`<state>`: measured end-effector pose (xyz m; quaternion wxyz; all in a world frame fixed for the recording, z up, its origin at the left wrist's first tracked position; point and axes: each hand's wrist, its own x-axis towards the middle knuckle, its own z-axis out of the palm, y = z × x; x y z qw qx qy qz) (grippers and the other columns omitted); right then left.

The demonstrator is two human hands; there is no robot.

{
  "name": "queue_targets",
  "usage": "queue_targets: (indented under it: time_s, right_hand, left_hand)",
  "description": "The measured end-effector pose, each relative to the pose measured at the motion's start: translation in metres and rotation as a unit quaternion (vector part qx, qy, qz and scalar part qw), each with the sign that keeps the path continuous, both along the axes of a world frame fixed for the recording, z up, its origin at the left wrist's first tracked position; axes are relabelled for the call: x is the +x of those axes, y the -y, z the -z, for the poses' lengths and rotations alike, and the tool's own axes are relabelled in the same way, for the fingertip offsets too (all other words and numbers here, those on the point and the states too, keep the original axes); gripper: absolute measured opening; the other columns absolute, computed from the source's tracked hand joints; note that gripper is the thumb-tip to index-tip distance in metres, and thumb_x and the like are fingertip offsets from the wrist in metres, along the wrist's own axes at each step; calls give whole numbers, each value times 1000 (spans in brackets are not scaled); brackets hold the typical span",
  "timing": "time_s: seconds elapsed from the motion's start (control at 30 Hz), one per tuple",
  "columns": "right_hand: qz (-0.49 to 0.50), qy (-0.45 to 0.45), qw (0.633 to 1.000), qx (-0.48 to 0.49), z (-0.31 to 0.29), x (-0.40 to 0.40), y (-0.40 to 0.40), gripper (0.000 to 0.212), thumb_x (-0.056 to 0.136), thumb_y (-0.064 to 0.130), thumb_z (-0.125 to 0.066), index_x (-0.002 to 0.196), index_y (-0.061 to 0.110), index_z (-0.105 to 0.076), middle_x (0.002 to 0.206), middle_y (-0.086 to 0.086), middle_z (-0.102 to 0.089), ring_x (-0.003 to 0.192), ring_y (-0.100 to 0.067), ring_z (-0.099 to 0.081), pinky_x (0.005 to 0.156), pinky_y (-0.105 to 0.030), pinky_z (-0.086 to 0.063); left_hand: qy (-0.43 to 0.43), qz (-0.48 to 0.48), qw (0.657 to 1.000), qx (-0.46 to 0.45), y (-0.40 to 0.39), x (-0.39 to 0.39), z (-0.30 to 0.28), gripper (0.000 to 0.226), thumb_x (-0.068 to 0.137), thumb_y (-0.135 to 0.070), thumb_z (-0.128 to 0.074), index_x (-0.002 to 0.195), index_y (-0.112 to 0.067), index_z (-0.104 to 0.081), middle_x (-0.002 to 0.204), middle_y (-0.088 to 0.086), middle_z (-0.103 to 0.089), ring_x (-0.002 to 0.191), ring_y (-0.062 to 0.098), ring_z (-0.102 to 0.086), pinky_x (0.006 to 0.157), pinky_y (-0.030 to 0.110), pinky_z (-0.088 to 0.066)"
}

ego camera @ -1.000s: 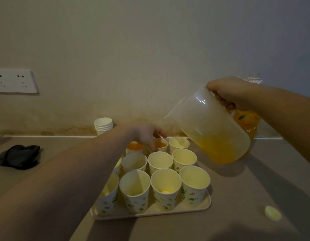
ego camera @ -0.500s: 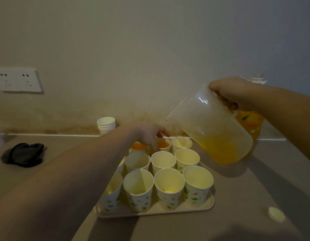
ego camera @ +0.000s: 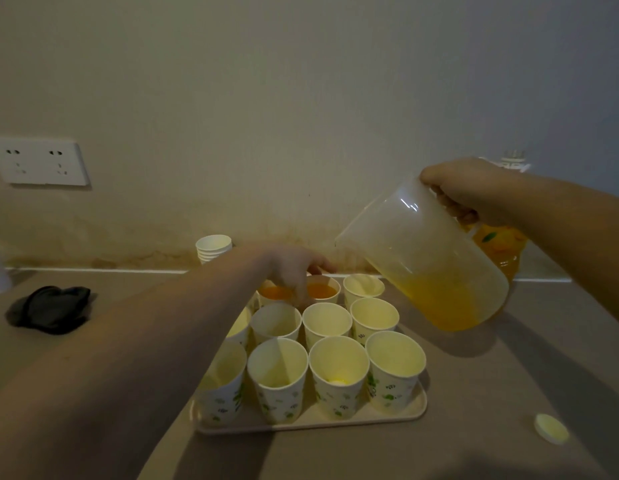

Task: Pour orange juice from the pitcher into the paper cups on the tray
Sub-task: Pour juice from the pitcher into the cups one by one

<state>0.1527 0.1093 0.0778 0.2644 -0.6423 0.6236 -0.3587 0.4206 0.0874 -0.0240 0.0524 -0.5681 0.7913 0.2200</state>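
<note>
I see the fingers of my right hand curled tight round the handle of the pitcher. The pitcher hangs in the air, tipped toward the cups, above the far right corner of the tray. Orange juice sits low in it.

My left hand reaches over the far row of paper cups, fingers hanging down and touching the rims of two cups with juice in them. I cannot tell if they pinch a cup.

The tray sits on the table. A juice bottle stands behind the pitcher. A small cap lies near the right front edge. A cup stack stands by the wall, and a black cloth lies at the left.
</note>
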Motion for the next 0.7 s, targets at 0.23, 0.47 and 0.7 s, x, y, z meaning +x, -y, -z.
queue_targets:
  time_s: [0.23, 0.47, 0.7]
  right_hand:
    - [7, 8, 1000, -6, 0, -6, -3, 25, 87, 23, -52, 64, 18, -41, 51, -1, -34, 43, -17, -24, 46, -22, -20]
    - [23, -2, 1000, -2, 4, -19, -9, 27, 86, 23, -51, 62, 18, -40, 41, 3, -31, 37, -15, -23, 43, -19, -22]
    - [26, -5, 1000, 14, 16, -38, -11, 28, 90, 25, -48, 64, 21, -38, 51, -1, -31, 41, -17, -22, 41, -20, -20]
  left_hand:
    - [-207, -51, 977, -3, -6, 6, -7, 62, 94, -11, -67, 150, -29, -47, 145, -1, -54, 132, 21, -49, 103, 33, -38]
    - [-212, -51, 975, -48, 0, -17, 3, 52, 94, -36, -67, 144, -39, -52, 145, -6, -55, 131, 21, -51, 113, 39, -40]
    - [-128, -7, 991, -42, 1, -40, 4, 83, 85, -12, -76, 154, -35, -36, 150, -8, -47, 134, 22, -48, 106, 41, -46]
